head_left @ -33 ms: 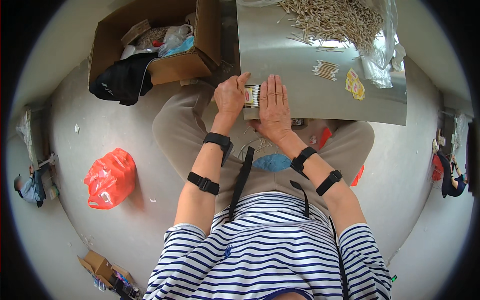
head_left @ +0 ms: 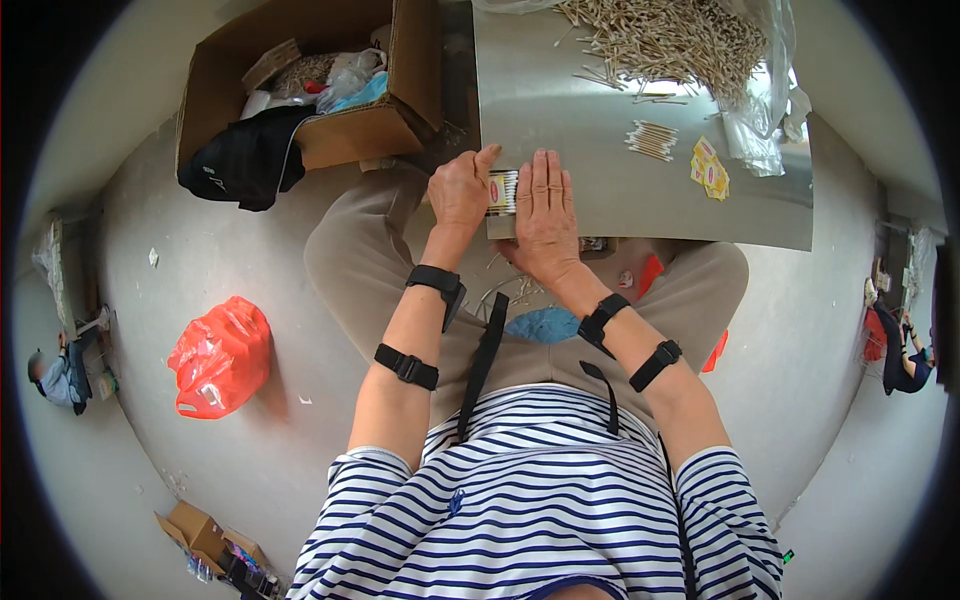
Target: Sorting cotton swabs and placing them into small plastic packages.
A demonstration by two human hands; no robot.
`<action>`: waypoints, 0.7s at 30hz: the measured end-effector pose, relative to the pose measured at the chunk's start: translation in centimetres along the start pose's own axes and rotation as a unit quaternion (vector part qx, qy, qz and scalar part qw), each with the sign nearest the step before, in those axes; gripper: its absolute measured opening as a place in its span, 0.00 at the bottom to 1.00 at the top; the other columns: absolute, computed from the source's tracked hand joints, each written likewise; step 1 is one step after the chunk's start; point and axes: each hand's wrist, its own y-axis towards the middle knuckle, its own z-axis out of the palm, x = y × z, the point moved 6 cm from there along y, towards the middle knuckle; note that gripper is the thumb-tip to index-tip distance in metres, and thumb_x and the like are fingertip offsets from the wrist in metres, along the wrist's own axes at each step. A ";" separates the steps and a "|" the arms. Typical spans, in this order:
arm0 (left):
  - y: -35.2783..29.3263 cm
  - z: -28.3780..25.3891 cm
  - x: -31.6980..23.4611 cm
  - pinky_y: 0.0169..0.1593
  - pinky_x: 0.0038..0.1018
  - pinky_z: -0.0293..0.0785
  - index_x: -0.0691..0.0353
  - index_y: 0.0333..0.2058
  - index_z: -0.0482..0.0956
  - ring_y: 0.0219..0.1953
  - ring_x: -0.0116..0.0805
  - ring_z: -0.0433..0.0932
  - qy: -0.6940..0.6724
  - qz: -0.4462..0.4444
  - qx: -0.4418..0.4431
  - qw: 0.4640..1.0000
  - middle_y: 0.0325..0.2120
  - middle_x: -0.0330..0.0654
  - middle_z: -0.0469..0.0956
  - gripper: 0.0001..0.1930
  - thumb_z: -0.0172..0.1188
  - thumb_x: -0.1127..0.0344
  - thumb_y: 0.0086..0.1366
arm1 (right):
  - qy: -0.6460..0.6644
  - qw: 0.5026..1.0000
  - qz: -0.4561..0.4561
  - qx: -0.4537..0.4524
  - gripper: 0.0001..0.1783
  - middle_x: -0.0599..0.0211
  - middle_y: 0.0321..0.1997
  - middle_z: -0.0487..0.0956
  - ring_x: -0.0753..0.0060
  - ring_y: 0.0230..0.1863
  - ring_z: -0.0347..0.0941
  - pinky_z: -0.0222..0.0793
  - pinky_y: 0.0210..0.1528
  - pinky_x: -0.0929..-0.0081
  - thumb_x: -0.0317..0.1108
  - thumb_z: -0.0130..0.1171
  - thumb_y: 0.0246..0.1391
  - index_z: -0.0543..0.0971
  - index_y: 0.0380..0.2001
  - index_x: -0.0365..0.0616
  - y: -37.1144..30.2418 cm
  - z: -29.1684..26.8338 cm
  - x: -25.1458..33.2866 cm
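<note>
At the near left corner of the metal tabletop [head_left: 600, 190], a small bundle of cotton swabs [head_left: 509, 192] with a yellow printed card [head_left: 496, 190] on it lies between my hands. My left hand [head_left: 460, 195] is closed at the bundle's left end, fingers curled and thumb pointing up. Whether a clear bag surrounds the bundle I cannot tell. My right hand [head_left: 546, 210] lies flat against the right side, fingers straight and together. Further right on the tabletop are a loose row of swabs [head_left: 652, 140] and several yellow cards [head_left: 710, 172].
A big heap of swabs [head_left: 680, 40] spills from clear plastic at the back. Clear bags [head_left: 752, 145] lie at the tabletop's right. An open cardboard box [head_left: 345, 145] with a black cloth [head_left: 245, 160] stands left. A red plastic bag [head_left: 222, 355] sits on the floor.
My right hand has shifted very slightly to the left, against the bundle. My left hand stays in place.
</note>
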 end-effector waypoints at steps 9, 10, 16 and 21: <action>0.2 -0.5 -1.1 0.31 0.47 0.77 0.59 0.24 0.83 0.27 0.57 0.82 0.077 -0.008 0.031 0.997 0.21 0.54 0.81 0.27 0.57 0.41 0.70 | 0.040 0.999 0.019 -0.003 0.75 0.37 0.79 0.47 0.37 0.81 0.38 0.37 0.80 0.43 0.56 0.83 0.27 0.52 0.72 0.28 0.0 -0.4 0.0; 0.2 -0.6 -1.2 0.31 0.47 0.77 0.59 0.24 0.83 0.26 0.57 0.82 0.091 -0.002 0.030 0.995 0.21 0.54 0.81 0.27 0.57 0.41 0.70 | 0.040 0.999 0.018 -0.003 0.75 0.37 0.79 0.47 0.37 0.81 0.38 0.37 0.80 0.43 0.56 0.83 0.27 0.52 0.72 0.28 -0.2 -0.7 -0.3; 0.4 -1.0 -1.5 0.36 0.48 0.77 0.60 0.27 0.84 0.31 0.59 0.82 0.101 -0.019 0.075 0.992 0.25 0.55 0.82 0.27 0.54 0.41 0.72 | 0.014 0.998 0.067 0.006 0.78 0.48 0.81 0.46 0.45 0.83 0.36 0.32 0.79 0.39 0.59 0.82 0.26 0.50 0.75 0.33 -1.5 -1.7 -3.0; 0.4 -1.0 -2.0 0.36 0.48 0.76 0.60 0.27 0.83 0.31 0.59 0.82 0.121 -0.020 0.085 0.989 0.26 0.54 0.82 0.27 0.54 0.41 0.72 | 0.010 0.996 0.084 -0.005 0.78 0.48 0.81 0.47 0.46 0.82 0.37 0.33 0.79 0.39 0.59 0.82 0.26 0.50 0.75 0.33 -1.4 -1.0 -2.6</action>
